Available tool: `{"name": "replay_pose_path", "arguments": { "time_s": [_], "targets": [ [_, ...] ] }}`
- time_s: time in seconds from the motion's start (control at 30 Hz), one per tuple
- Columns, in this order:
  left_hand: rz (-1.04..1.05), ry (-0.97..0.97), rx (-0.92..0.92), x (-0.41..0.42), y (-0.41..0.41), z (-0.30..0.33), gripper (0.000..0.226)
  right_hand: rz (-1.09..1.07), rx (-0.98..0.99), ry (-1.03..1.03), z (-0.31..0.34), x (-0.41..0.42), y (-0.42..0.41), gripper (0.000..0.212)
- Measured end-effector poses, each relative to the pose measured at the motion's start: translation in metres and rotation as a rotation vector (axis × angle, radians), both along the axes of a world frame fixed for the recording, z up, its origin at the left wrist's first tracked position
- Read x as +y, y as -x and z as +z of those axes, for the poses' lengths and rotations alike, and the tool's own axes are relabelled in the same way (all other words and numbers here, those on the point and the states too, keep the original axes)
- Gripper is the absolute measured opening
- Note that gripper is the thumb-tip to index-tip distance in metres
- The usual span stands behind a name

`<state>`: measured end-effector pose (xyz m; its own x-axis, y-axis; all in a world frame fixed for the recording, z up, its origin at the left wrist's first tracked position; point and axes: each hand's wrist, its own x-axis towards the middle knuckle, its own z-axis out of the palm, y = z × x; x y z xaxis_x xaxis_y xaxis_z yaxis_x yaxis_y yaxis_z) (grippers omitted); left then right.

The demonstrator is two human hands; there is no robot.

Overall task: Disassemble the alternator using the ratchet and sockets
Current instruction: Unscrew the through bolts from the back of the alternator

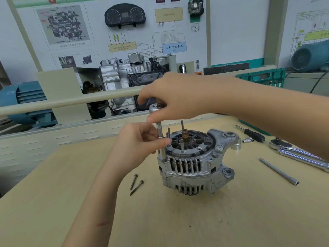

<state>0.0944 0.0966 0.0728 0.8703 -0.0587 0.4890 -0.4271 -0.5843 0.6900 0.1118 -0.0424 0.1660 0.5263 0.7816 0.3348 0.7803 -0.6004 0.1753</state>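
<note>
Right hand (179, 97) grips chrome ratchet head (154, 108), left hand (140, 139) pinches its slim steel extension (160, 138) on grey cast alternator (195, 163); green tool case (263, 77) contents unclear.

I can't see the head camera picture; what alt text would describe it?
Over a wooden table, a right hand holds a ratchet above an upright alternator while the left hand steadies its extension. Two removed bolts lie beside it.
</note>
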Motion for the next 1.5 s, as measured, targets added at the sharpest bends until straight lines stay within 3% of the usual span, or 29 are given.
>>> {"name": "replay_pose_path", "arguments": {
  "time_s": [0.27, 0.37, 0.53, 0.73, 0.83, 0.93, 1.0, 1.17, 1.37, 1.5],
  "targets": [
    [-0.126, 0.003, 0.109, 0.005, 0.002, 0.001, 0.013, 0.025, 0.095, 0.018, -0.002, -0.001, 0.0, 0.038],
    [-0.073, -0.017, 0.058, 0.004, 0.002, 0.002, 0.011, 0.033, 0.09, -0.005, 0.0, -0.001, 0.0, 0.043],
    [0.058, -0.064, -0.043, -0.001, -0.002, -0.002, 0.027, 0.018, -0.009, -0.001, -0.003, 0.0, -0.001, 0.043],
    [-0.074, -0.085, 0.097, 0.004, 0.001, 0.0, 0.009, 0.04, 0.089, -0.012, -0.004, 0.001, 0.003, 0.036],
    [-0.05, -0.096, 0.062, 0.004, 0.001, 0.001, 0.005, 0.049, 0.065, -0.007, -0.002, 0.001, 0.007, 0.04],
    [0.043, -0.165, -0.007, -0.002, 0.002, 0.0, 0.037, 0.012, -0.032, 0.009, -0.003, 0.003, 0.007, 0.043],
    [0.077, -0.177, -0.023, -0.002, 0.001, -0.001, 0.04, 0.01, -0.057, 0.015, -0.004, 0.004, 0.007, 0.041],
    [-0.047, -0.114, 0.09, 0.004, 0.004, 0.003, 0.005, 0.054, 0.04, 0.013, -0.002, 0.005, 0.01, 0.034],
    [-0.03, -0.1, 0.056, 0.006, 0.004, 0.004, 0.007, 0.076, 0.074, 0.052, 0.002, 0.008, 0.01, 0.038],
    [0.089, -0.175, -0.035, 0.0, 0.001, -0.001, 0.029, -0.007, -0.069, 0.077, 0.001, 0.007, 0.007, 0.043]
  ]
}}
